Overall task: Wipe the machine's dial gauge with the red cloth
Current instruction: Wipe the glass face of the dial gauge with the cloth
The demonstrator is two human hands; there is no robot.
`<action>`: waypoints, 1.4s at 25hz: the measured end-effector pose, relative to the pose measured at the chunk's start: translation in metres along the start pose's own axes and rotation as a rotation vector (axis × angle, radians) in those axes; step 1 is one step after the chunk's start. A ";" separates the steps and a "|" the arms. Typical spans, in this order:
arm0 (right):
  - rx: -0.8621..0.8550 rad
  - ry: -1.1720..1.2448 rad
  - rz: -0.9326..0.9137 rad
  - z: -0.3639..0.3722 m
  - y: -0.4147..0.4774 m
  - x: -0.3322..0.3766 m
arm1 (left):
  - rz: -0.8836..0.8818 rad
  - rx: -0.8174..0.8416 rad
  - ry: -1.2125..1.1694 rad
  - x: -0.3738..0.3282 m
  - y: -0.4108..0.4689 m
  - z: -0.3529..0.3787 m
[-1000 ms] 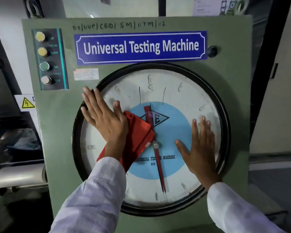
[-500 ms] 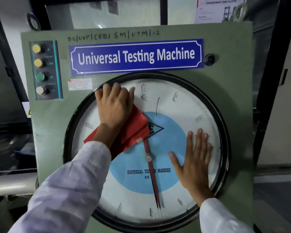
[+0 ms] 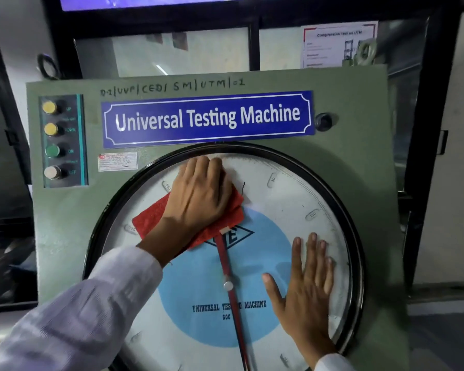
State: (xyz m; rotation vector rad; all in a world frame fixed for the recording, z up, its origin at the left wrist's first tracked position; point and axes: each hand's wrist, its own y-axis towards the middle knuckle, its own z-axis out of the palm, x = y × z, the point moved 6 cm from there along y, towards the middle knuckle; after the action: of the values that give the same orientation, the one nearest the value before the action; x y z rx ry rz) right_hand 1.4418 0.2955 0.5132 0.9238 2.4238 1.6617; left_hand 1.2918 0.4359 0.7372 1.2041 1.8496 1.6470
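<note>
A large round dial gauge (image 3: 284,194) with a black rim, white face, blue centre disc and red needle fills the front of the green machine. My left hand (image 3: 198,196) presses the red cloth (image 3: 150,218) flat against the glass at the upper left of the dial, fingers curled near the top rim. Part of the cloth is hidden under the palm. My right hand (image 3: 306,287) lies flat with fingers spread on the glass at the lower right, holding nothing.
A blue "Universal Testing Machine" sign (image 3: 206,117) sits above the dial. A panel of several push buttons (image 3: 60,140) is at the upper left, a black knob (image 3: 323,121) at the upper right. Windows and a posted sheet (image 3: 338,44) stand behind the machine.
My left hand has swept the red cloth from the dial's left side up and rightward to near the top rim. My right hand has stayed flat on the lower right glass.
</note>
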 end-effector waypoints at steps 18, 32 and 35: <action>-0.019 -0.047 -0.053 -0.001 0.018 -0.009 | -0.005 0.169 0.026 -0.015 -0.064 0.023; -0.041 -0.014 -0.032 -0.003 0.018 -0.010 | -0.234 0.078 0.038 0.037 -0.085 0.003; -0.070 0.021 0.030 -0.002 0.009 -0.010 | -0.353 0.081 0.059 0.049 -0.099 0.000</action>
State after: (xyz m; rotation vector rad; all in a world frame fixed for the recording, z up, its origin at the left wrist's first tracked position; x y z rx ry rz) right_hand 1.4528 0.2909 0.5193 0.9420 2.3598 1.7618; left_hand 1.2306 0.4800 0.6562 0.8052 2.0424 1.4369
